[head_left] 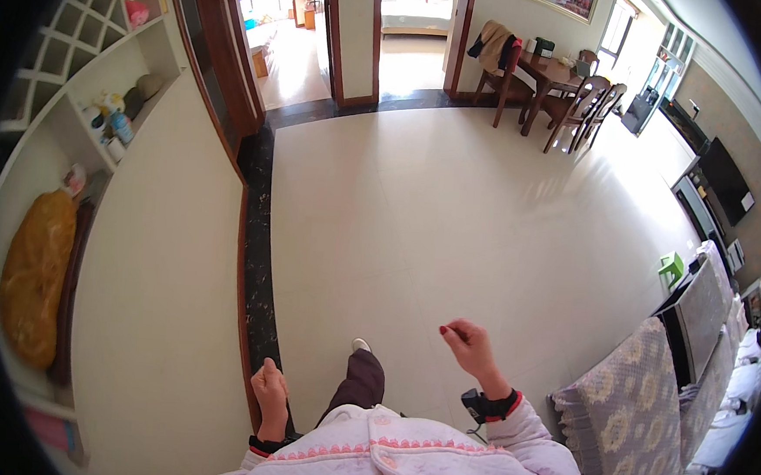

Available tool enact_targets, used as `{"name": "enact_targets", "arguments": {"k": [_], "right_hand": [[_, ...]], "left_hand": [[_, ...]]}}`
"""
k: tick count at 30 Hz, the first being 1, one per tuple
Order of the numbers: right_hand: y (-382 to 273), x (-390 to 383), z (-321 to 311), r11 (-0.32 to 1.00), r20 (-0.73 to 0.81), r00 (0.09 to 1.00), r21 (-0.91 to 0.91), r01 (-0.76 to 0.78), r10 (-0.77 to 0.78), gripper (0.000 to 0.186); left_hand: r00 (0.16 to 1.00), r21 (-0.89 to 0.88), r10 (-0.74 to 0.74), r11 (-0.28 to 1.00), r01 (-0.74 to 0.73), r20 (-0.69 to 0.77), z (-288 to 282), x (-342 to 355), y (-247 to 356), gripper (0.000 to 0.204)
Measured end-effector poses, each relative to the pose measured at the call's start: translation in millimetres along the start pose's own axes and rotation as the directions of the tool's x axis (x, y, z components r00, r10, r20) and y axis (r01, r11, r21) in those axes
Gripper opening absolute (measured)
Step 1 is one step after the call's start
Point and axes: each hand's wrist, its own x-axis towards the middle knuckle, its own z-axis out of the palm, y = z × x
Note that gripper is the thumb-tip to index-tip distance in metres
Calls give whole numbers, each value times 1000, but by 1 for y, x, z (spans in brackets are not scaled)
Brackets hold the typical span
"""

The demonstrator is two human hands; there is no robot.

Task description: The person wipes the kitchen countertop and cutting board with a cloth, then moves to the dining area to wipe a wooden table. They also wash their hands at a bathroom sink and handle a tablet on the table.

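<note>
Both hands curl closed: left hand [271, 393] at seven o'clock beside the black marbled floor border [261, 274], right hand [472, 348] at five, nearer the grey flower-patterned fabric cover [619, 396] at four.

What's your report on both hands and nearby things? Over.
Left hand curled, nothing visible in it. Right hand likewise. Flowered cover at right; green stool farther off.

Right hand [471, 348] has room over pale floor [451, 216] ahead — white panel [161, 259] bars left, floral sofa [623, 400] right.
</note>
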Motion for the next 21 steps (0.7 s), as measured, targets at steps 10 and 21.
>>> {"name": "enact_targets", "arguments": {"k": [10, 21], "right_hand": [[-8, 281, 75, 981, 112, 978, 55, -185, 178, 20], [2, 629, 172, 994, 139, 990, -107, 36, -21, 26]], "left_hand": [[990, 54, 127, 991, -124, -63, 110, 301, 52, 43], [981, 135, 184, 972, -190, 58, 173, 619, 71, 40]]}}
